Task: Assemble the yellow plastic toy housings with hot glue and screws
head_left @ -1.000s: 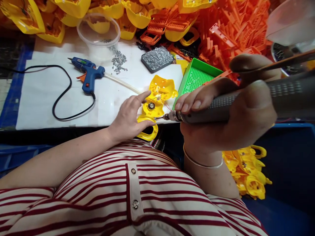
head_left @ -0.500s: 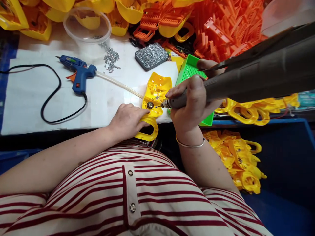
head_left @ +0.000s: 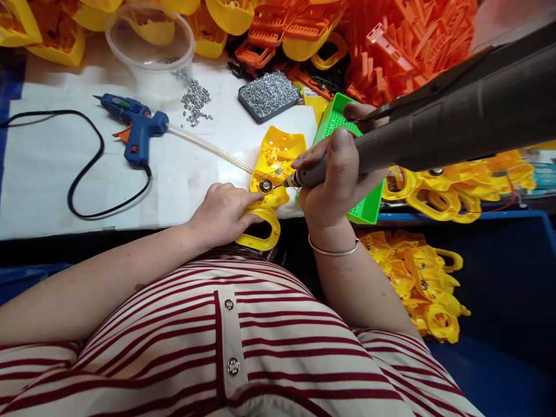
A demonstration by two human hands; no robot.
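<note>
With our left hand (head_left: 223, 213) we are pinching the yellow shell (head_left: 276, 198) at its eight o'clock; our right hand (head_left: 332, 182) is tightly gripping the dark screwdriver (head_left: 403, 136) at three o'clock.

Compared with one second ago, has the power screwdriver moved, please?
Yes. Judged against the glue gun on the white sheet, the power screwdriver has its tip farther forward, away from the striped shirt.

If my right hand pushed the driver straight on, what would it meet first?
Probably the yellow shell, beside its round metal-centred part. The driver in your right hand looks very near; depth is unclear.
</note>
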